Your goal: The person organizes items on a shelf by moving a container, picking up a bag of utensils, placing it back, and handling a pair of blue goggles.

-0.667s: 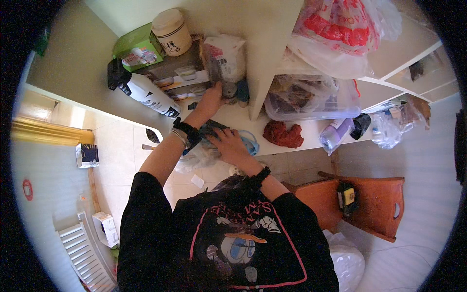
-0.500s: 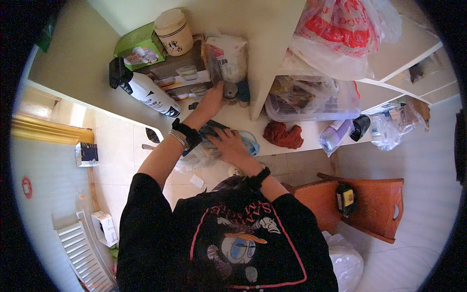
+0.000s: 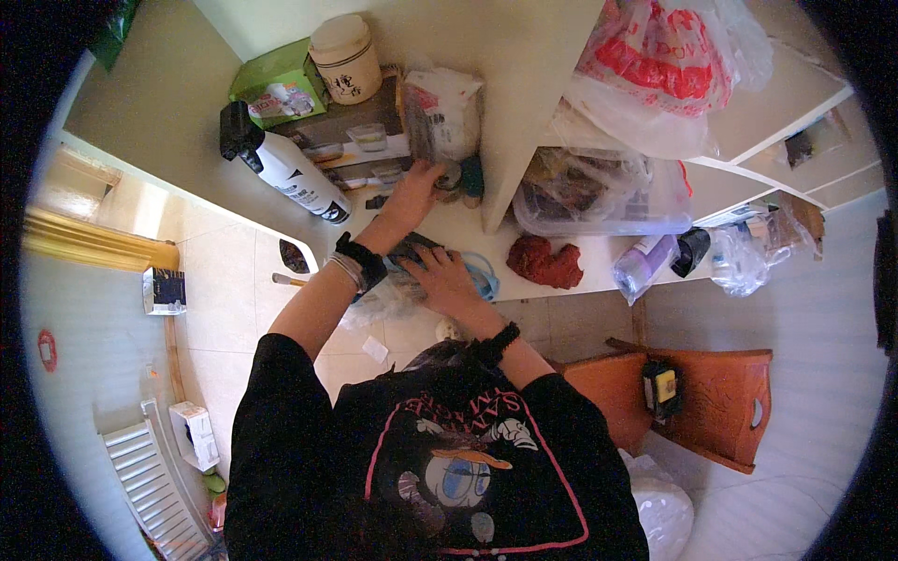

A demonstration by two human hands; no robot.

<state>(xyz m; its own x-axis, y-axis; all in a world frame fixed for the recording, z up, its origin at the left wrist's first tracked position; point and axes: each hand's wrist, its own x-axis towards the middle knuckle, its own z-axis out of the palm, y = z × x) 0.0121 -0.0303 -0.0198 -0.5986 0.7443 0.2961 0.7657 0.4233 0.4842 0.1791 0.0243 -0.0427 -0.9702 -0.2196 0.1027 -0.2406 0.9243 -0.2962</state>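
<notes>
My left hand [image 3: 412, 194] reaches to the back of the shelf, its fingers curled at the side of a small grey round container [image 3: 450, 176]. They appear to grip it, though the fingertips are partly hidden. Right beside that container stands a small dark teal one [image 3: 471, 178]. Behind them leans a clear plastic bag with white contents [image 3: 447, 112]. Nearer me, my right hand [image 3: 447, 280] lies with fingers spread on a dark flat item [image 3: 410, 249], whose kind I cannot make out. A light blue loop [image 3: 484, 277] and crumpled clear plastic [image 3: 379, 304] lie around this hand.
A white spray bottle [image 3: 297, 178] leans at left, before a green box [image 3: 279, 86] and a cream canister [image 3: 346, 61]. Right of the divider [image 3: 524, 112] are a clear plastic bin [image 3: 599, 220], a dark red cloth [image 3: 544, 262] and a purple pack [image 3: 645, 264]. Wooden chair [image 3: 716, 402] behind right.
My left hand has shifted slightly right and its fingers now cover more of the small grey container's side. My right hand stays on the dark item. The view has moved a little.
</notes>
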